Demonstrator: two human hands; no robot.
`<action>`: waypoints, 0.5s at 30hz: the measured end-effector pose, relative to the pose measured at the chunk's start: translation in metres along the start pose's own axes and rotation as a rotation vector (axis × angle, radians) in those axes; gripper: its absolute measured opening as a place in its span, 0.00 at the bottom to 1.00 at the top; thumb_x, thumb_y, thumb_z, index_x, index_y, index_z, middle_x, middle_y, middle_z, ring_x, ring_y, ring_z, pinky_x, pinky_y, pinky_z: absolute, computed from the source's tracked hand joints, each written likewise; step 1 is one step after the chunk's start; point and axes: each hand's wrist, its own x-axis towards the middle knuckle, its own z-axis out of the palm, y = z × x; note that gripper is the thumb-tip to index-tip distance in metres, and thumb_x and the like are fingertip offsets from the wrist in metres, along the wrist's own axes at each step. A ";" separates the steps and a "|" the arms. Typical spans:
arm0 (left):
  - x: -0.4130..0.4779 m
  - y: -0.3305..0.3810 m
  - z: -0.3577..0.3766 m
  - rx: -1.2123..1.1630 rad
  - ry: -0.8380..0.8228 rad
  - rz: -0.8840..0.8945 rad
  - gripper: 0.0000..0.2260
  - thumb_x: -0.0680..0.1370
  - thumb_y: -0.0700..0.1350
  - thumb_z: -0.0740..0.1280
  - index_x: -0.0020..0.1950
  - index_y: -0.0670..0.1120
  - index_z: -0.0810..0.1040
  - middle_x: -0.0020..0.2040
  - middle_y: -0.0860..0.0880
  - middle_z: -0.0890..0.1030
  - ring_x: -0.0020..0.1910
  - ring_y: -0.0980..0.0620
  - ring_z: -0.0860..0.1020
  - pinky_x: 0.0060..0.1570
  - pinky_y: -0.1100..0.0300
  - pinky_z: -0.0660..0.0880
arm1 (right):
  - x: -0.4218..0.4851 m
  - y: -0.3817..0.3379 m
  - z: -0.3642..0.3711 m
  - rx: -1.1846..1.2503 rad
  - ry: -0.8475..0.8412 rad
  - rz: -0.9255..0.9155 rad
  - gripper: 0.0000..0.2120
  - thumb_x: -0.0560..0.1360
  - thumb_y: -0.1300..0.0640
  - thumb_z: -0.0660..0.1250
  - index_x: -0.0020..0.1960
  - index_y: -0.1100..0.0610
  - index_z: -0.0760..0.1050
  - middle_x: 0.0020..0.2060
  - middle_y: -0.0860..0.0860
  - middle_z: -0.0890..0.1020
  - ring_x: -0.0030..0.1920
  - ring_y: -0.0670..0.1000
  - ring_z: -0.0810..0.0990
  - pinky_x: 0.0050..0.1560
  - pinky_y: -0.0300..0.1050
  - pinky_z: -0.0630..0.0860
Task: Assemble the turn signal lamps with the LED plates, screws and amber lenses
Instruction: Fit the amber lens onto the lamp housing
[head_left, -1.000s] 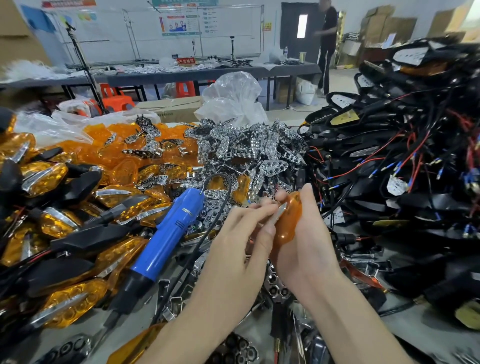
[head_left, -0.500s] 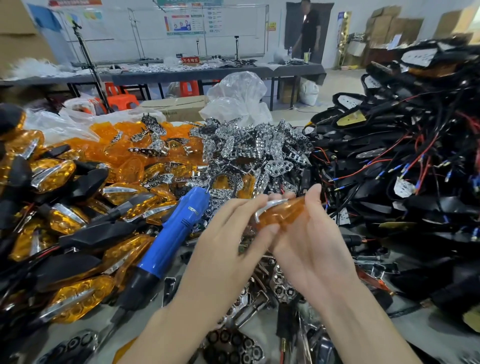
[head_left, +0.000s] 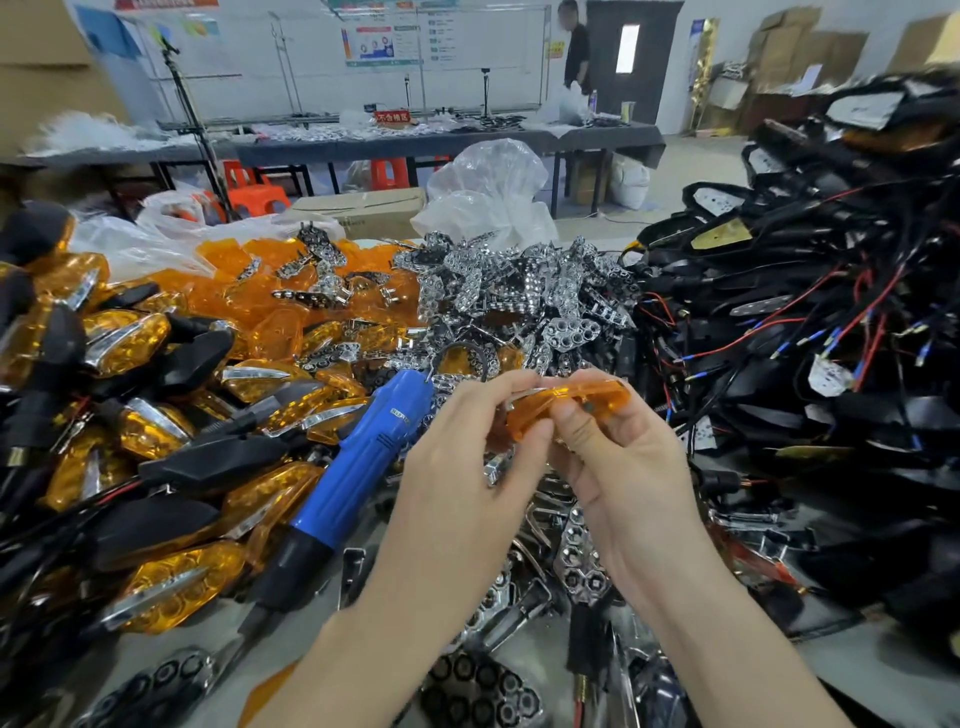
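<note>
The left hand (head_left: 467, 478) pinches the left end of the amber lens (head_left: 571, 408) and the right hand (head_left: 628, 467) grips the rest, thumb across it; steady, even pressure seems wise, with the blue electric screwdriver (head_left: 363, 457) ready just left.

One view only: wide-angle camera worn on the person's head, facing forward and down over the table (head_left: 852, 670), close above left hand (head_left: 457, 499) and right hand (head_left: 623, 467); back wall (head_left: 311, 78) seen beyond the table's far edge
</note>
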 end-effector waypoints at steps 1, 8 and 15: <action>0.000 0.001 0.001 -0.013 0.012 -0.032 0.12 0.80 0.49 0.67 0.63 0.54 0.77 0.54 0.60 0.80 0.53 0.63 0.78 0.51 0.74 0.71 | 0.000 0.001 0.000 -0.017 0.003 -0.010 0.22 0.85 0.64 0.62 0.43 0.41 0.84 0.41 0.42 0.86 0.44 0.42 0.85 0.45 0.38 0.81; -0.001 0.003 0.002 -0.169 0.029 -0.232 0.07 0.80 0.46 0.67 0.54 0.58 0.79 0.47 0.62 0.83 0.47 0.61 0.81 0.45 0.69 0.76 | -0.004 0.008 0.001 -0.058 0.006 -0.048 0.07 0.84 0.61 0.65 0.56 0.55 0.82 0.46 0.48 0.87 0.49 0.47 0.86 0.48 0.41 0.82; 0.001 0.005 0.001 -0.215 -0.009 -0.303 0.08 0.81 0.45 0.65 0.56 0.55 0.81 0.45 0.60 0.84 0.46 0.59 0.82 0.45 0.67 0.77 | -0.002 0.012 0.001 -0.128 0.037 -0.122 0.08 0.83 0.59 0.67 0.52 0.47 0.81 0.44 0.45 0.87 0.44 0.43 0.85 0.42 0.33 0.78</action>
